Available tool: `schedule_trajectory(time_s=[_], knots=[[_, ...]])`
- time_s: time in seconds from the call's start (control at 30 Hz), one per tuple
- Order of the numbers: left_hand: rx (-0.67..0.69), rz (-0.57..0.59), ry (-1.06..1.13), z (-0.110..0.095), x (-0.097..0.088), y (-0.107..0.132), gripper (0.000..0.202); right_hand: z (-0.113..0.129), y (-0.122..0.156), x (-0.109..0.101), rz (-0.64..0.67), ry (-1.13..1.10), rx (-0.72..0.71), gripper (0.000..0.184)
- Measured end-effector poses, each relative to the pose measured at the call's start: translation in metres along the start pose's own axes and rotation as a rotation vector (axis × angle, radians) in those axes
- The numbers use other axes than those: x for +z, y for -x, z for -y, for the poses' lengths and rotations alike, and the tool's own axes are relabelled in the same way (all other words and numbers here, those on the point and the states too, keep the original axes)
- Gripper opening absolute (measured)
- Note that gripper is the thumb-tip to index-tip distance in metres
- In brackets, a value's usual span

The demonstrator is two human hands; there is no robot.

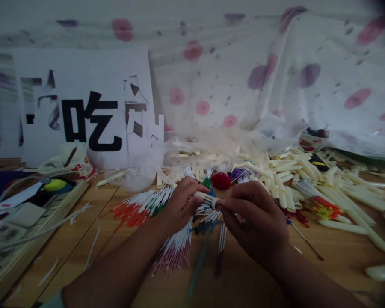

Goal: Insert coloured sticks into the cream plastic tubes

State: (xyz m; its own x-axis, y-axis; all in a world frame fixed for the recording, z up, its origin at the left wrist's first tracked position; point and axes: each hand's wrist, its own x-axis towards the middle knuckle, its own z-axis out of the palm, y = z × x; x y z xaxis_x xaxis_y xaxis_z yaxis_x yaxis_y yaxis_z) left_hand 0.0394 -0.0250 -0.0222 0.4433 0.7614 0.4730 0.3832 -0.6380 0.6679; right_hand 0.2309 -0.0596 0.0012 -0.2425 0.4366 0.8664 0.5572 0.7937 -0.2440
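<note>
My left hand and my right hand meet over the middle of a wooden table. Between them they hold a small cream tube with thin sticks pushed into it; the left fingers pinch its left end, the right fingertips pinch its right end. Under my hands lie fans of thin white sticks with coloured tips: orange and green ones to the left, pink ones below, blue ones in the middle.
A heap of cream tubes covers the table's right half, with a red pompom behind my hands. A white sign with black characters leans at the back left. A tray of clutter sits at the left. Spotted cloth hangs behind.
</note>
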Motion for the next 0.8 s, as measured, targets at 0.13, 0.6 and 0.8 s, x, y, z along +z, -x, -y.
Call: schedule_trajectory(time_s=[0.13,0.6,0.8], knots=[[-0.007,-0.083,-0.04,0.0,0.004,0.0,0.053,0.001,-0.003,0.003,-0.024,-0.023,0.045,0.014],[-0.055,-0.103,0.017,0.0,0.007,0.001,0.05,-0.008,-0.007,-0.002,-0.054,-0.079,0.028,0.017],[-0.169,-0.044,0.229,0.013,0.008,-0.001,0.052,-0.047,0.014,-0.075,0.124,0.022,0.235,0.009]])
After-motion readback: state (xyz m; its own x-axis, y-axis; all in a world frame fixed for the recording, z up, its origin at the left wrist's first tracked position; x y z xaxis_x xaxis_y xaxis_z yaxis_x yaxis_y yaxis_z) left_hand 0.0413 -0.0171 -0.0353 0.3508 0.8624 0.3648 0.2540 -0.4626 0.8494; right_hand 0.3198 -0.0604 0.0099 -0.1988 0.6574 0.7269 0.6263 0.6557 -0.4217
